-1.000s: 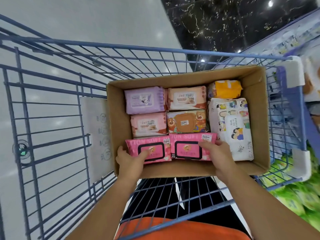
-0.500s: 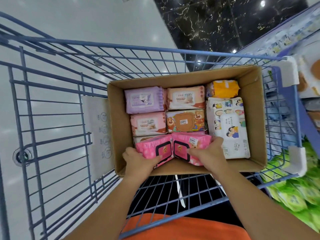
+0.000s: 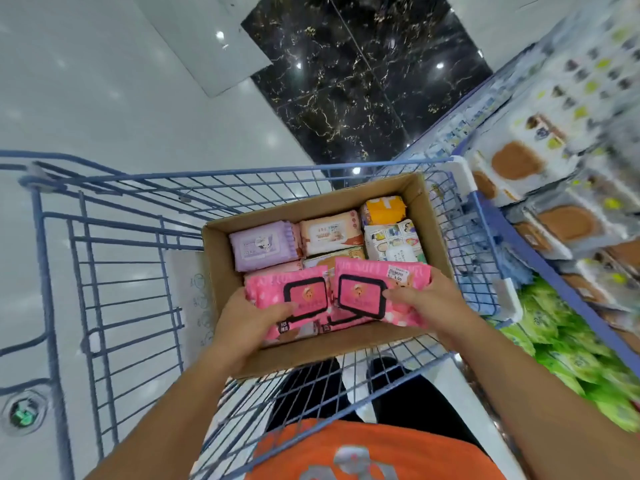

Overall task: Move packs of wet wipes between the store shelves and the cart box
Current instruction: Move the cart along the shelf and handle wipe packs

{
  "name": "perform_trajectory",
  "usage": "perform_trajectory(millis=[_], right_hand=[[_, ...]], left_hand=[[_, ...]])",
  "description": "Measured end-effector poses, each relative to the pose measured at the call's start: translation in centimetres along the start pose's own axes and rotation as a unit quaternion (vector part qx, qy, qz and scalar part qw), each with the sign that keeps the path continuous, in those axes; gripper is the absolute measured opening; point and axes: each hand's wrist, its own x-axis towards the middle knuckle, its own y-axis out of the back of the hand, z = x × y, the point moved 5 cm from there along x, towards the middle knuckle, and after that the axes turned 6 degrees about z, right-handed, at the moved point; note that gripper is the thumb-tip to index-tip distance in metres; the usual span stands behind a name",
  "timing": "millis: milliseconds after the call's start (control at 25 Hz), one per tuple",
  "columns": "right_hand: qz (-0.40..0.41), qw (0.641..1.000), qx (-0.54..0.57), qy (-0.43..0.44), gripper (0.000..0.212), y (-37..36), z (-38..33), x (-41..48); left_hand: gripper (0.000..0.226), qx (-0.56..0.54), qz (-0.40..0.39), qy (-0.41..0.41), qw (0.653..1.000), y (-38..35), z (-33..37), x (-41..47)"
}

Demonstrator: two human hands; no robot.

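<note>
Shop aisle, cart (image 3: 38, 258) beside shelves (image 3: 561, 223). Your left hand (image 3: 249, 323) gripped pink pack (image 3: 270, 289), right hand (image 3: 429, 299) gripped second pack (image 3: 363, 268), both over box (image 3: 221, 271).

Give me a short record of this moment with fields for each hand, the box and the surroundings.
Left hand: grips one pink pack, thumb on top
Right hand: grips a second pink pack beside it
Position: both packs over the cardboard box's near end
Box contents: purple pack, orange pack, others partly hidden
Box location: inside the blue cart
Right side: store shelves, blurred
</note>
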Motion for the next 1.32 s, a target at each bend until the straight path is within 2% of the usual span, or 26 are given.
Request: perform_trajectory(millis=[120, 200, 280, 320, 400, 480, 520, 640, 720, 800, 840, 920, 1000, 1040, 1200, 1320], right_hand=[[0.019, 0.996, 0.08, 0.035, 0.044, 3.1, -1.8, -3.1], [0.018, 0.989, 0.127, 0.07, 0.046, 5.4, -2.7, -5.1], [0.015, 0.98, 0.164, 0.111, 0.065, 8.3, -4.0, -7.5], [0.014, 0.973, 0.185, 0.137, 0.068, 10.4, -4.8, -8.8], [0.019, 0.957, 0.23, 0.176, 0.055, 14.6, -5.8, -11.3], [0.02, 0.94, 0.258, 0.221, 0.052, 19.1, -6.7, -13.6], [0.035, 0.933, 0.264, 0.243, 0.058, 21.6, -6.9, -15.0], [0.075, 0.905, 0.291, 0.3, 0.082, 28.5, -7.6, -18.6], [0.098, 0.884, 0.303, 0.343, 0.077, 33.2, -8.2, -21.8], [0.12, 0.862, 0.316, 0.378, 0.053, 38.1, -8.4, -25.0], [0.129, 0.849, 0.32, 0.4, 0.049, 40.6, -8.5, -26.6], [0.162, 0.833, 0.311, 0.427, 0.064, 45.5, -8.1, -29.3], [0.193, 0.819, 0.306, 0.445, 0.087, 49.8, -7.5, -31.5], [0.204, 0.81, 0.3, 0.46, 0.09, 51.9, -7.2, -32.5], [0.244, 0.791, 0.288, 0.481, 0.082, 59.0, -4.3, -35.8], [0.267, 0.792, 0.303, 0.458, 0.079, 62.8, -1.3, -36.5]], left_hand=[[0.035, -0.005, -0.008, -0.061, 0.998, 0.6, 5.2, -3.1], [0.043, -0.01, -0.011, -0.103, 0.995, 0.4, 8.4, -5.2], [0.059, -0.019, -0.015, -0.138, 0.99, 0.0, 11.5, -7.8], [0.059, -0.027, -0.015, -0.16, 0.987, -0.3, 13.4, -9.4], [0.048, -0.037, -0.027, -0.205, 0.978, -1.2, 17.2, -12.7], [0.061, -0.064, -0.054, -0.238, 0.968, -3.1, 20.9, -16.4], [0.064, -0.082, -0.07, -0.253, 0.961, -4.5, 22.6, -18.3], [0.051, -0.106, -0.116, -0.307, 0.939, -8.6, 27.0, -24.1], [0.059, -0.108, -0.155, -0.348, 0.918, -11.7, 29.7, -27.9], [0.07, -0.11, -0.181, -0.376, 0.902, -14.5, 32.2, -31.5], [0.074, -0.112, -0.197, -0.387, 0.894, -16.1, 33.6, -33.3], [0.077, -0.112, -0.226, -0.413, 0.875, -19.2, 36.0, -37.0], [0.07, -0.105, -0.248, -0.44, 0.857, -22.1, 38.0, -40.9], [0.066, -0.102, -0.256, -0.453, 0.848, -23.5, 38.9, -42.7], [0.074, -0.081, -0.294, -0.485, 0.82, -29.3, 40.5, -48.1], [0.075, -0.062, -0.333, -0.481, 0.808, -33.9, 40.8, -49.7]])
